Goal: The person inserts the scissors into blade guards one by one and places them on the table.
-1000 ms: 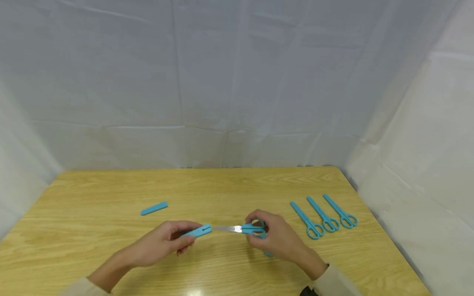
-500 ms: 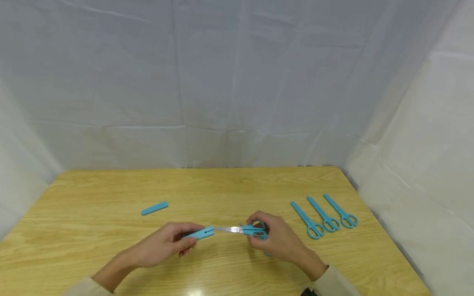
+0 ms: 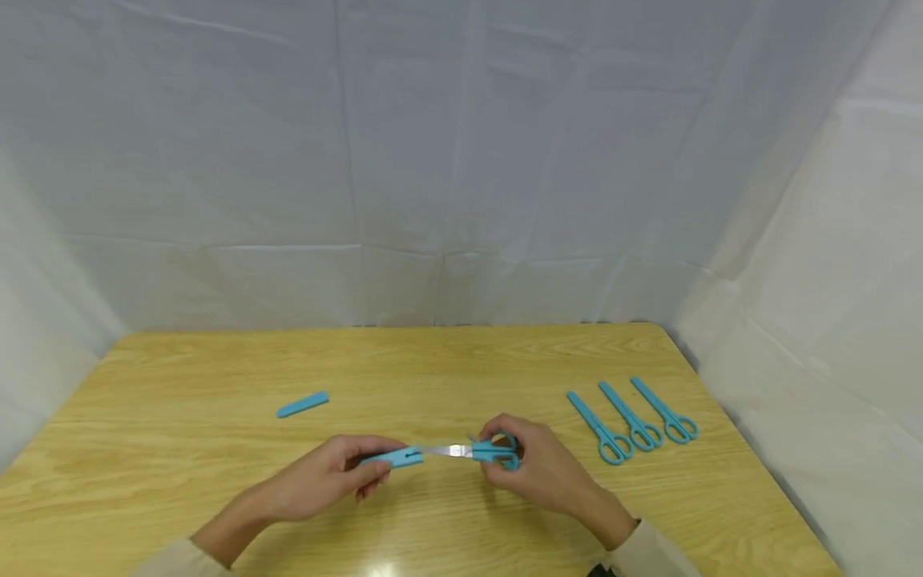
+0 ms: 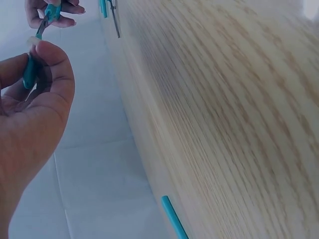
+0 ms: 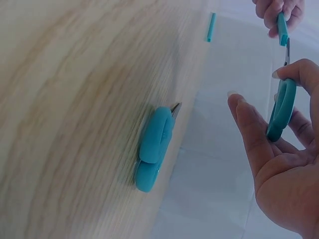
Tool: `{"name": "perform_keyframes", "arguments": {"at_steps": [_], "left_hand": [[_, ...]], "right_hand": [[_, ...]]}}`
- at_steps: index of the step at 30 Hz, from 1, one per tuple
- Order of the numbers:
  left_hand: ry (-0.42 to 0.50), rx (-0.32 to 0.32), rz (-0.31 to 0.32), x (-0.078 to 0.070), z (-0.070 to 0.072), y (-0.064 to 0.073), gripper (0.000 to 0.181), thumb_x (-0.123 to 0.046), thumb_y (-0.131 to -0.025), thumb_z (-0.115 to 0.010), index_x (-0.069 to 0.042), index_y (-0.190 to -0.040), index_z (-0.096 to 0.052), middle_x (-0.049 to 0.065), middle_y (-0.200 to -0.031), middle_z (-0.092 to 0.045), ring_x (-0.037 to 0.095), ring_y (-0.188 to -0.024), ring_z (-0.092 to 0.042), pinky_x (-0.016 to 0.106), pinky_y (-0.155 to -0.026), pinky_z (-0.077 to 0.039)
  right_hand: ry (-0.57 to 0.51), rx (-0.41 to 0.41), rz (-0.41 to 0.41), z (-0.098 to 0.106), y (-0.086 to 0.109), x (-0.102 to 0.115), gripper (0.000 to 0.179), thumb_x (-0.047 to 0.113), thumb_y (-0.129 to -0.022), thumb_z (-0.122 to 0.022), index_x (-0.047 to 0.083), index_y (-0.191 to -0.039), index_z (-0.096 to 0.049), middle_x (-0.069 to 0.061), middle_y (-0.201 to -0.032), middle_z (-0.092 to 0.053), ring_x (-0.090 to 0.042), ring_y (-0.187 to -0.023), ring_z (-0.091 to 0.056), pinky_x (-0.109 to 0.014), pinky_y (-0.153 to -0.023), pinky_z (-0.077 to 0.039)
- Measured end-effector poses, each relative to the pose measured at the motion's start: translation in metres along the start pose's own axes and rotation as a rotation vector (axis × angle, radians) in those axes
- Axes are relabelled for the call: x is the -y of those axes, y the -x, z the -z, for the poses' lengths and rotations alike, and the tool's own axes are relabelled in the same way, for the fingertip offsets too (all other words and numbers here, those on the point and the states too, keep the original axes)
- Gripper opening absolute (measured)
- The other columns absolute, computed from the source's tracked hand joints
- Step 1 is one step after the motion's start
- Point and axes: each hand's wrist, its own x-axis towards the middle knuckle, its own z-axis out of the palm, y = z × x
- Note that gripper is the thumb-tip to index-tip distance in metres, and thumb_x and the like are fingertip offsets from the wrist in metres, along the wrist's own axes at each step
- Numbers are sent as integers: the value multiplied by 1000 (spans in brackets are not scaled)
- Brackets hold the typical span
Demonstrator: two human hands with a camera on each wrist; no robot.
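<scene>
My left hand (image 3: 324,479) pinches a light-blue scissor sheath (image 3: 402,457) between thumb and fingers, its slotted end facing right. Opposite, my right hand (image 3: 541,465) holds a pair of scissors (image 3: 492,451) by the blue handles, metal blades pointing left. The blade tips meet the sheath's mouth; most of the blade length still shows. Below the right hand, another pair of scissors (image 5: 155,147) lies on the table with a bit of bare blade showing; the hand hides most of it in the head view. A second loose sheath (image 3: 303,405) lies beyond the left hand.
Three sheathed scissors lie side by side at the right: the nearest scissors (image 3: 600,429), the middle scissors (image 3: 630,417) and the outer scissors (image 3: 664,411). The wooden table (image 3: 447,361) is bounded by pale sheeting (image 3: 447,160) at the back and sides.
My left hand has moved slightly right with the sheath and turned it more level, so its mouth has come to the blade tips. The right hand has hardly moved.
</scene>
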Motion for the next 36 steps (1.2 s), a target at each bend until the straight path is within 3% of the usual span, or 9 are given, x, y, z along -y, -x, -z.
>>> {"name": "perform_keyframes", "arguments": {"at_steps": [9, 15, 21, 27, 32, 36], "left_hand": [[21, -25, 5, -4, -3, -3, 40, -16, -104, -44, 9, -134, -46, 18, -88, -56, 8, -71, -52, 30, -60, -51], [17, -33, 8, -3, -2, -2, 40, -16, -103, -44, 8, -135, -46, 20, -88, -56, 8, -71, -52, 29, -60, -51], [9, -19, 21, -2, -6, -6, 39, -17, -104, -44, 6, -134, -48, 19, -88, -56, 7, -70, -49, 29, -60, -50], [-32, -2, 21, -3, -17, -11, 39, -19, -103, -45, 3, -136, -48, 9, -81, -51, 3, -59, -40, 19, -52, -38], [-102, -50, 15, -4, -25, -10, 46, -21, -102, -48, 5, -139, -42, 12, -84, -58, 5, -60, -48, 21, -53, -44], [-130, -121, -8, -4, -28, -7, 34, -19, -100, -53, 3, -126, -52, 8, -87, -64, 15, -68, -60, 29, -59, -53]], "right_hand": [[-9, -41, -37, 2, 3, 5, 22, 7, -87, -69, 20, -103, -62, 5, -86, -64, -8, -64, -53, -25, -57, -48], [-18, -29, -41, 3, 4, 4, 21, 7, -87, -68, 18, -103, -62, 2, -90, -65, -9, -69, -57, -26, -60, -51], [-20, -18, -9, -2, 3, 0, 23, 11, -86, -69, 23, -105, -62, 6, -95, -64, -8, -78, -61, -29, -68, -54], [-24, -10, 50, -10, 0, 4, 23, 12, -85, -69, 20, -106, -63, 6, -98, -64, -9, -88, -64, -32, -74, -55], [-41, -29, 102, -13, 0, 6, 23, 9, -83, -70, 22, -101, -61, 8, -89, -64, -6, -75, -62, -27, -65, -55], [-70, -38, 133, -14, 1, 5, 24, 7, -83, -69, 19, -101, -59, 8, -74, -58, -4, -60, -51, -21, -53, -47]]}}
